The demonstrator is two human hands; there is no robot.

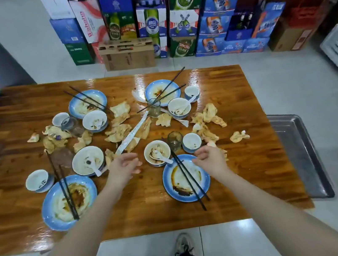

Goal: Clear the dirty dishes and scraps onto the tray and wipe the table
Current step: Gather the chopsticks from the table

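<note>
Your left hand (123, 166) hovers over the table (143, 211), front-centre, fingers loose and apart, holding nothing. The near end of the paper strip (135, 131) lies just beyond it. Your right hand (209, 158) hovers over the table's front-right, above the far rim of a plate (171, 178). Its fingers are loosely curled with nothing visibly gripped; contact with the scraps (120, 131) behind it: cannot tell. Dirty plates, bowls (88, 160), chopsticks (62, 186), glasses (174, 141) and scraps are spread across the table's middle. The tray (300, 151) sits just off the table's right edge, lower than the tabletop. Boxes (127, 54) are stacked beyond the table's far edge.
</note>
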